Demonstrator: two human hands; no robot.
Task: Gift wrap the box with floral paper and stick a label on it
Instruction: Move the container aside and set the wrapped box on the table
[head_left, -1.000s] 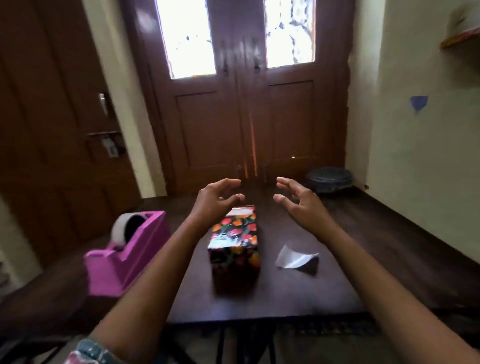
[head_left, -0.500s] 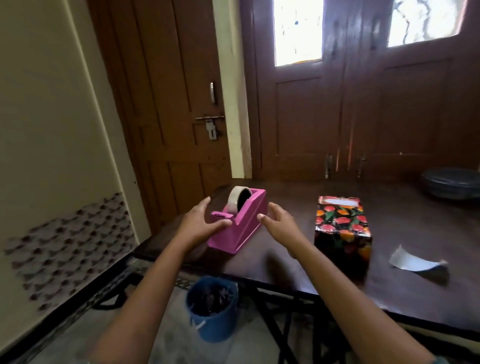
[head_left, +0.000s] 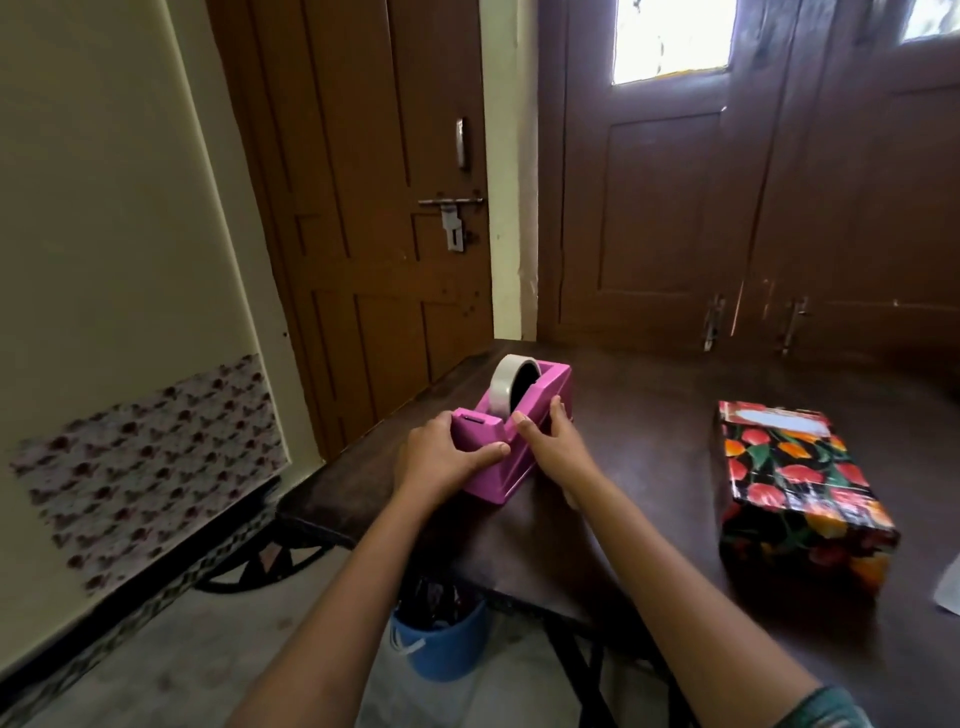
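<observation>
A box wrapped in dark floral paper (head_left: 795, 478) lies on the dark wooden table (head_left: 639, 467) at the right, with a white label strip on its far top edge. A pink tape dispenser (head_left: 519, 421) holding a clear tape roll stands near the table's left corner. My left hand (head_left: 441, 457) grips the dispenser's near end, thumb across its side. My right hand (head_left: 550, 441) holds its right side, fingers curled over the top edge. Both hands are well left of the box.
A white paper scrap (head_left: 948, 592) shows at the right edge of the table. A blue bucket (head_left: 441, 639) sits on the floor under the table's left end. Brown doors stand behind the table, and a cream wall with patterned paper is at the left.
My view swung left from the box to the dispenser. Both hands moved from above the box to the tape dispenser and now grasp it.
</observation>
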